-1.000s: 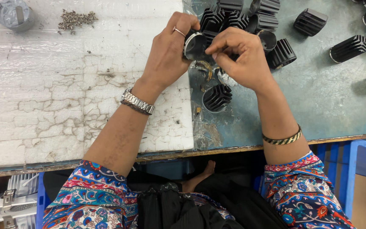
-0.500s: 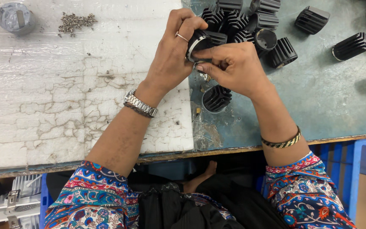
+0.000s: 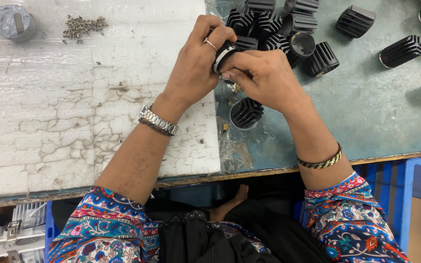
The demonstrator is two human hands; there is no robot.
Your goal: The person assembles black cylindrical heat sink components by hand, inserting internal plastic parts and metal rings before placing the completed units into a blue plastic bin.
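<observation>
Above bench (image 3: pixel 366 122), between both hands: black finned housing (image 3: pixel 224 52), clenched by left hand (image 3: pixel 198 68); right hand (image 3: pixel 264 78) fingers (image 3: pixel 235 74) pinching at its rim. Best held steady, square, near spare housing (image 3: pixel 246 113).

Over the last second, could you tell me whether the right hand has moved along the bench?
Yes, slightly. The right hand has shifted left, toward the cracked white sheet, and now presses closer against the left hand around the black finned part.
</observation>
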